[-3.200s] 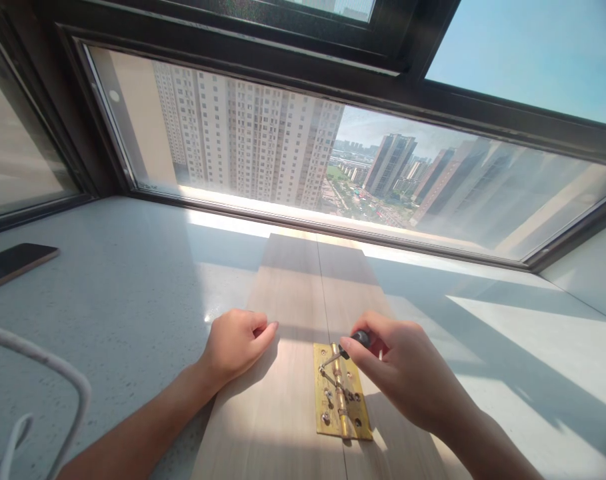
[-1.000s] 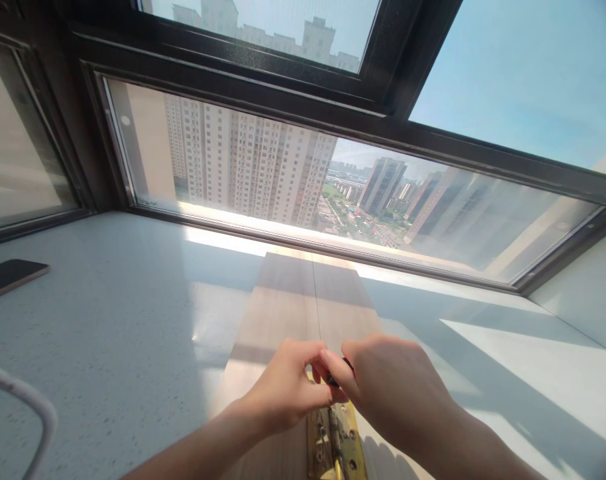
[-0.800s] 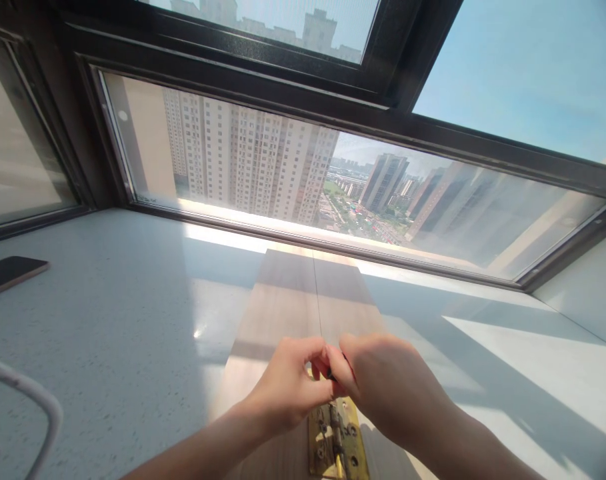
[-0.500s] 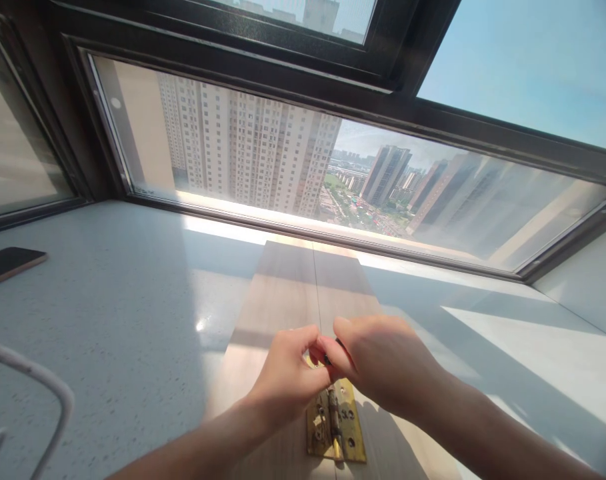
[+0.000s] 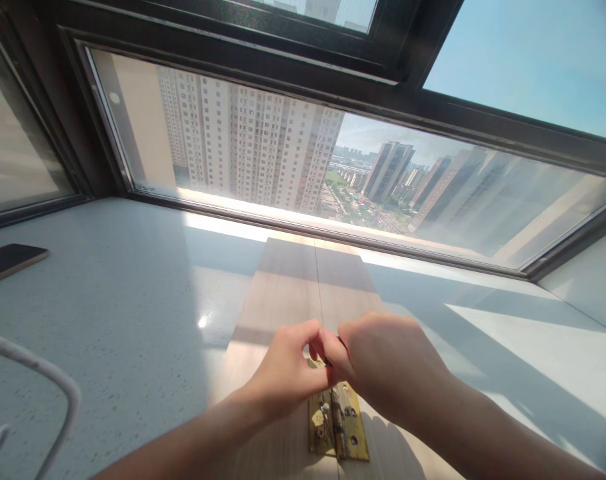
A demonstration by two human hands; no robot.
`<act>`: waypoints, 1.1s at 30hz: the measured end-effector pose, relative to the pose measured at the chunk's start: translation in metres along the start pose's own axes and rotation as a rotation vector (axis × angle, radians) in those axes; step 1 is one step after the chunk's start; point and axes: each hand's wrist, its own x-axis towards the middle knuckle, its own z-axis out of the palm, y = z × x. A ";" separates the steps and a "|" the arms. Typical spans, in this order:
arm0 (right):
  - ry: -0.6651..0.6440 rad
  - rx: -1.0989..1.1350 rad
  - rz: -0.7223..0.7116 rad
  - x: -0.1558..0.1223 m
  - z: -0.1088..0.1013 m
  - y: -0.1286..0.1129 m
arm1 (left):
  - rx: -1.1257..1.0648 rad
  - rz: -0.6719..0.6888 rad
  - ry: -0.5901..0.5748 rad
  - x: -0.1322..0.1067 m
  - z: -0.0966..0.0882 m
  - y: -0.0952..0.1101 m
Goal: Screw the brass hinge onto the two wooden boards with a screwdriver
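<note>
A brass butt hinge with several screw holes lies across the seam between two pale wooden boards. Just over the hinge's far part, my left hand is closed in a pinch, thumb and fingertips together. My right hand is curled shut against those fingertips. A bit of something dark shows between the two hands, but the fingers hide most of it and its kind cannot be made out. Screw heads seem to sit in some holes of the left leaf. Both hands cover the hinge's far end.
The boards rest on a white speckled sill that ends at a dark window frame. On the left lie a dark flat phone-like object and a white cable. Sunlight and shadow stripe the sill.
The view has shifted slightly. My right hand has turned a little at the wrist, its thumb side dipping, while my left hand keeps its pinch in nearly the same place.
</note>
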 end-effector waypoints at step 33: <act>0.005 0.034 -0.400 0.001 0.000 0.015 | -0.025 0.024 0.028 -0.020 0.009 0.003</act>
